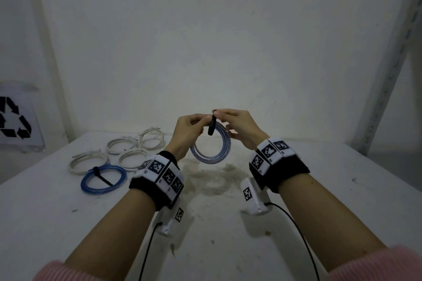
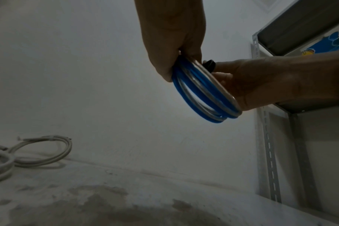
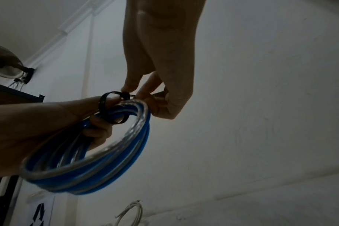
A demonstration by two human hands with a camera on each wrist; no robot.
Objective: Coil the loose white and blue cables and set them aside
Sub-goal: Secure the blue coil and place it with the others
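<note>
Both hands hold a coiled blue cable (image 1: pixel 211 147) in the air above the middle of the white table (image 1: pixel 319 189). My left hand (image 1: pixel 204 122) grips the coil's top left. A black cable tie (image 1: pixel 212 127) is looped around the coil's top. My right hand (image 1: pixel 220 113) pinches the tie's end with thumb and forefinger. In the right wrist view, the tie (image 3: pixel 106 107) forms a loose loop around the blue coil (image 3: pixel 106 160), and my right fingertips (image 3: pixel 129 88) pinch its head. In the left wrist view, the blue coil (image 2: pixel 203 94) hangs between both hands.
On the table's left lie a tied blue coil (image 1: pixel 104 179) and several white coils (image 1: pixel 89 162), (image 1: pixel 151 138). A recycling sign (image 1: pixel 13 121) leans at the far left. A metal shelf upright (image 1: pixel 388 75) stands at the right. The wall is close behind.
</note>
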